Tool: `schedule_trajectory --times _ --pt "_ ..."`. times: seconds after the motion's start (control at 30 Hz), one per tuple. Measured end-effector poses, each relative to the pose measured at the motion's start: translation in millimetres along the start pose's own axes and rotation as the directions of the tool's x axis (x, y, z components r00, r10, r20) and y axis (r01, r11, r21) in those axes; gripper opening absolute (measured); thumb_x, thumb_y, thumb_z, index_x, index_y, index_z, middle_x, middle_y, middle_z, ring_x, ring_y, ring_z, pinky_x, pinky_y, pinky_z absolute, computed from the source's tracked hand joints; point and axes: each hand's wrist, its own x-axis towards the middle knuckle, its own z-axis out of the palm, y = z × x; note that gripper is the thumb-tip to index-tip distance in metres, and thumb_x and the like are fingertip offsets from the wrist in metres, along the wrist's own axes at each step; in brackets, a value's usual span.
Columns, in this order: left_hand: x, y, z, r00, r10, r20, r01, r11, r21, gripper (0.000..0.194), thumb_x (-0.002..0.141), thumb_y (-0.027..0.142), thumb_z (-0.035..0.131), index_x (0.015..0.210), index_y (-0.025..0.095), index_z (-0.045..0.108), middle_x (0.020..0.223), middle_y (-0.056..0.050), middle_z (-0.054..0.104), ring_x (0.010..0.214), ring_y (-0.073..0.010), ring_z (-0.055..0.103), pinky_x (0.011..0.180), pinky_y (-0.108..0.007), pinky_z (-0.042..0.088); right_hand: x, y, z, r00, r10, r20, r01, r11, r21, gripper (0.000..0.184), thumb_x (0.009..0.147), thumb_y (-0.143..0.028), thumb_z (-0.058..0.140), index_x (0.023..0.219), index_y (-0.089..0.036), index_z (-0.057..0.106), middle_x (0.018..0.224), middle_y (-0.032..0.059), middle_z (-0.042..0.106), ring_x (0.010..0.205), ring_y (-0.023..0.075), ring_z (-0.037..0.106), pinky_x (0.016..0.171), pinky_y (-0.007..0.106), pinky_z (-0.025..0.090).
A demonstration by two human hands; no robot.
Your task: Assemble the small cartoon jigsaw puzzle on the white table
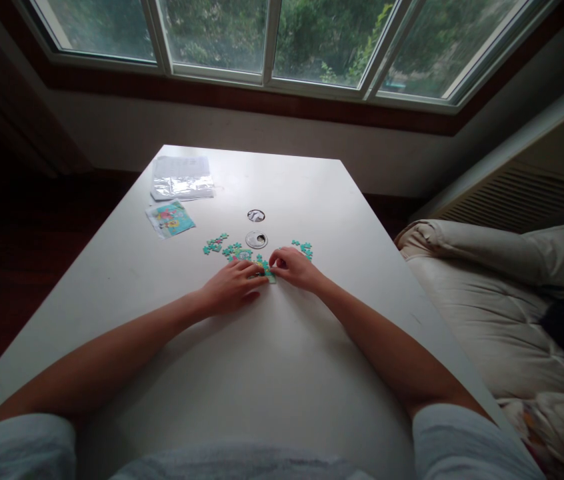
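Small jigsaw pieces, mostly green, lie on the white table (pixel 282 373). My left hand (pixel 232 287) rests flat with its fingers extended over a partly joined section of puzzle (pixel 272 279), covering much of it. At the right end of that section, my right hand (pixel 296 268) has thumb and forefinger pinched together at a green puzzle piece (pixel 265 266); the fingertips hide part of it. Loose pieces (pixel 215 245) are scattered beyond my left hand, and a smaller group of pieces (pixel 304 249) lies just past my right hand.
Two round holes with metal rims (pixel 257 240) are set in the tabletop. At the far left lie a colourful picture card (pixel 172 218) and a clear plastic packet with papers (pixel 183 179). A padded beige seat (pixel 462 320) stands along the right, and a window (pixel 267 40) is ahead.
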Motion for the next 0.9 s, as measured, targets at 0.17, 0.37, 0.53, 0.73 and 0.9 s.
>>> schedule_trajectory --times 0.17,0.37,0.53,0.73,0.9 --pt "0 1 -1.2 1.0 -0.001 0.003 0.001 1.0 -0.011 0.039 0.097 0.03 0.053 0.136 0.026 0.057 0.134 -0.01 0.059 0.121 -0.0271 0.052 0.104 -0.045 0.04 -2 0 -1 1.0 0.013 -0.009 -0.014 0.999 -0.05 0.007 0.086 -0.024 0.072 0.088 -0.02 0.068 0.078 0.0006 0.059 0.078 0.0161 0.053 0.075 0.027 0.037" --pt "0 0 -1.7 1.0 -0.002 0.012 0.002 1.0 -0.02 0.039 0.097 0.029 0.054 0.136 0.026 0.057 0.134 -0.009 0.06 0.122 -0.0265 0.052 0.105 -0.044 0.04 0 -3 -4 0.995 0.082 -0.053 -0.081 0.997 0.005 0.005 0.087 -0.023 0.068 0.084 -0.02 0.07 0.075 0.0001 0.065 0.07 0.014 0.055 0.066 0.026 0.036" --pt "1 1 -1.6 1.0 0.011 0.007 -0.01 1.0 -0.016 0.039 0.098 0.029 0.054 0.137 0.027 0.057 0.135 -0.009 0.06 0.123 -0.0269 0.052 0.105 -0.044 0.04 3 13 -19 0.94 0.211 -0.269 -0.209 0.977 0.037 0.01 0.091 -0.026 0.063 0.091 -0.021 0.071 0.071 -0.0011 0.065 0.065 0.0144 0.056 0.064 0.027 0.036" --pt "0 2 -0.8 1.0 0.014 0.008 -0.014 1.0 -0.001 0.04 0.098 0.028 0.053 0.138 0.026 0.056 0.139 -0.009 0.058 0.124 -0.0273 0.052 0.106 -0.045 0.04 4 29 -28 0.982 0.065 -0.176 -0.077 0.995 -0.064 0.016 0.087 -0.019 0.065 0.1 -0.021 0.074 0.084 0.0034 0.068 0.079 0.0181 0.057 0.076 0.029 0.041" --pt "0 2 0.6 1.0 0.021 0.006 -0.021 1.0 -0.003 0.04 0.098 0.027 0.053 0.138 0.025 0.056 0.14 -0.01 0.058 0.126 -0.0275 0.052 0.107 -0.045 0.041 1 28 -26 0.997 -0.056 -0.061 0.048 0.992 -0.12 0.015 0.084 -0.019 0.071 0.098 -0.022 0.074 0.087 0.004 0.065 0.084 0.0191 0.055 0.08 0.03 0.041"
